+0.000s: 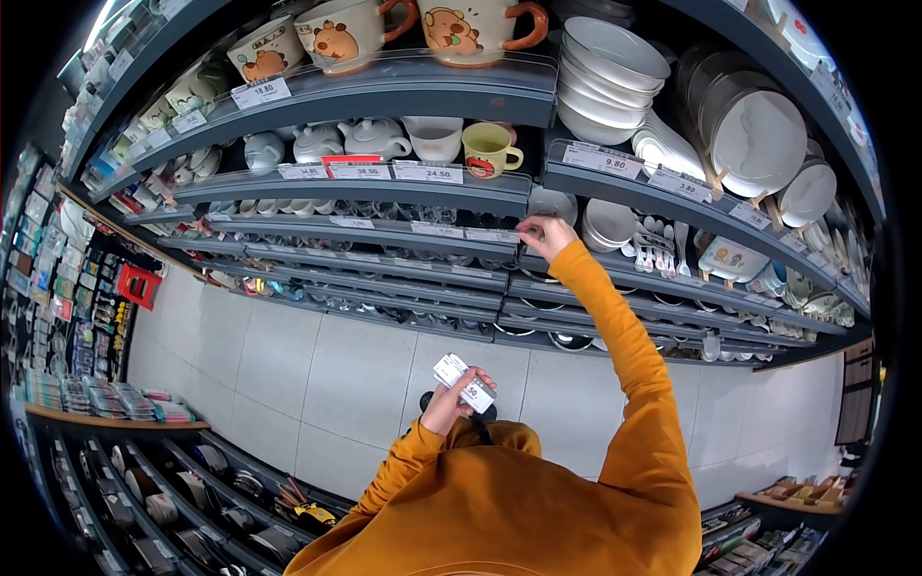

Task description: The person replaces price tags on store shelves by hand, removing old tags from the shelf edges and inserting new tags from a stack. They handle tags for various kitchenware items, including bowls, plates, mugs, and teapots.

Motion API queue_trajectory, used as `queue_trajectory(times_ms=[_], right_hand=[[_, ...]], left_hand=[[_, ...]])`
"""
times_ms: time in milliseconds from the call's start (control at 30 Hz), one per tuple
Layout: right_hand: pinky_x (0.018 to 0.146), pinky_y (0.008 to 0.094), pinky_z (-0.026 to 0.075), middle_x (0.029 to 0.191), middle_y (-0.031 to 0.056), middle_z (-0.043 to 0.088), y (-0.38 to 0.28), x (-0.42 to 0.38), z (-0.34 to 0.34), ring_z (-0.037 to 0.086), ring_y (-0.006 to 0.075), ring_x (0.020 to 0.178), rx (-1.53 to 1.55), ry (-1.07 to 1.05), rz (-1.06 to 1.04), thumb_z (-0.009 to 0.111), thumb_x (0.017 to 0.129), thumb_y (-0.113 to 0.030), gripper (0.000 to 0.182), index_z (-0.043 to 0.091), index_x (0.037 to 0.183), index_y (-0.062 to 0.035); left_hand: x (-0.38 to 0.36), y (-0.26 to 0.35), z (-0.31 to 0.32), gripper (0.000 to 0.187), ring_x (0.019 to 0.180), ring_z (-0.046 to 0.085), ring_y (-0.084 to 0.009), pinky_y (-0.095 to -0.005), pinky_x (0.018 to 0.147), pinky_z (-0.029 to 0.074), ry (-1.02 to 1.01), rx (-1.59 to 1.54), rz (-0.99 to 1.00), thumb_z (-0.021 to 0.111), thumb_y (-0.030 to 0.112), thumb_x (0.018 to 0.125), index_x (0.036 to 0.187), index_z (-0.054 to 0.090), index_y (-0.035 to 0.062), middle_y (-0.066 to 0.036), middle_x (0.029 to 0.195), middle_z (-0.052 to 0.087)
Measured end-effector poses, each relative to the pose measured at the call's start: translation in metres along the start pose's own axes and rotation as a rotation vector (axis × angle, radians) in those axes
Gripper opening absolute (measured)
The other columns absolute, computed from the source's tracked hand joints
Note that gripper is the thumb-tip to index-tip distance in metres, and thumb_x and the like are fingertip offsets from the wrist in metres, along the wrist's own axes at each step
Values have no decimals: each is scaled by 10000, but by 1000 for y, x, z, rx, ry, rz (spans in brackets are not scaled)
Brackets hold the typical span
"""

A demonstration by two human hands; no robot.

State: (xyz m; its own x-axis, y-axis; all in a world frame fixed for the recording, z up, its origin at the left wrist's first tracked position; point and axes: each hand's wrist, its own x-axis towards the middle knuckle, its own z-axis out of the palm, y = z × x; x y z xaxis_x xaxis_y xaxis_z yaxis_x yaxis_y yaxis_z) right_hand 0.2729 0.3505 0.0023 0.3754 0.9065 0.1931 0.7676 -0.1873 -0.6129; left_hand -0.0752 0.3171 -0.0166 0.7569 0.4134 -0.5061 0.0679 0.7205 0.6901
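Note:
Held low in front of my body, my left hand (pixel 444 407) grips a small stack of white price tags (pixel 467 386). My right hand (pixel 547 236) reaches forward to the shelf edge, thumb and fingers pinched at the right end of a price tag (pixel 491 235) in the label strip. Just behind that hand are a glass bowl (pixel 552 204) and a stack of white bowls (pixel 608 225). Drinking glasses (pixel 437 215) stand on the same level to the left of it. The fingertips are small in view, so their exact contact is hard to make out.
Above are capybara mugs (pixel 336 40), white teapots (pixel 373 137), a yellow mug (pixel 491 149), stacked bowls (pixel 611 72) and upright plates (pixel 759 142). Spoons (pixel 655 245) hang right of my right hand. A red stool (pixel 139 286) stands at left; more shelves (pixel 144 499) lie behind me.

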Motion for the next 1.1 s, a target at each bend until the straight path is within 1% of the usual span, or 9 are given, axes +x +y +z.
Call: queue_trajectory(times_ms=[133, 333, 533, 633, 733, 800, 867, 933, 1100], right_hand=[[627, 340, 509, 802, 70, 681, -16, -7, -3, 621, 223, 678, 56, 49, 27, 664, 840, -222, 155, 698, 958, -128], [623, 350, 511, 797, 76, 678, -15, -9, 2, 627, 233, 659, -85, 128, -37, 654, 847, -215, 134, 701, 940, -131], [623, 367, 512, 838, 81, 681, -17, -14, 5, 641, 245, 679, -34, 101, 41, 658, 844, -213, 151, 689, 966, -130], [618, 345, 510, 874, 84, 688, -32, -30, 0, 643, 232, 672, -13, 227, 71, 660, 852, -219, 194, 672, 1011, -108], [606, 300, 503, 863, 75, 690, -57, -62, 1, 643, 171, 661, 308, 236, 82, 643, 887, -235, 223, 656, 1034, -68], [602, 211, 463, 826, 27, 651, -99, -94, -3, 565, 68, 675, 820, 70, 219, 576, 951, -228, 232, 636, 1061, -32], [610, 208, 447, 774, 31, 616, -136, -124, -14, 523, 76, 638, 1019, -54, 215, 519, 976, -181, 226, 613, 1079, -3], [616, 211, 451, 786, 37, 622, -167, -148, -18, 541, 80, 658, 1052, -4, 212, 536, 964, -157, 208, 606, 1078, 2], [660, 225, 465, 794, 39, 634, -198, -176, -10, 598, 86, 713, 997, 293, 212, 661, 860, -50, 194, 587, 1026, 18]], left_hand=[[1, -1, -2, 284, 822, 645, -73, -150, 491, 384, -3, -14, -5, 546, 336, 951, 1085, 590, 89, -66, 988, 679], [-2, 2, 0, 290, 839, 643, -76, -150, 501, 383, -17, -3, -11, 551, 334, 948, 1105, 583, 92, -66, 991, 677], [-6, 6, -1, 401, 1063, 619, -187, -236, 682, 534, -112, -102, 0, 491, 273, 972, 1306, 453, 55, -129, 1201, 606], [-13, 21, 3, 423, 1122, 592, -228, -306, 788, 562, -162, -65, 85, 444, 221, 989, 1364, 388, 34, -151, 1302, 543], [-20, 48, 21, 395, 1043, 636, -235, -294, 736, 584, -70, -9, 270, 470, 178, 978, 1325, 427, -5, -168, 1276, 563], [-23, 65, 28, 393, 1024, 643, -232, -284, 705, 594, -27, 26, 368, 469, 166, 980, 1319, 422, -28, -182, 1265, 567], [-26, 79, 43, 383, 970, 661, -229, -263, 615, 590, 49, 18, 466, 490, 169, 974, 1295, 448, -34, -215, 1226, 579], [-30, 87, 51, 359, 923, 669, -217, -281, 623, 593, 47, 30, 527, 518, 169, 965, 1242, 508, -59, -189, 1177, 614], [-40, 90, 73, 288, 862, 673, -195, -265, 576, 574, 24, 3, 550, 542, 142, 952, 1156, 563, -60, -170, 1103, 644]])
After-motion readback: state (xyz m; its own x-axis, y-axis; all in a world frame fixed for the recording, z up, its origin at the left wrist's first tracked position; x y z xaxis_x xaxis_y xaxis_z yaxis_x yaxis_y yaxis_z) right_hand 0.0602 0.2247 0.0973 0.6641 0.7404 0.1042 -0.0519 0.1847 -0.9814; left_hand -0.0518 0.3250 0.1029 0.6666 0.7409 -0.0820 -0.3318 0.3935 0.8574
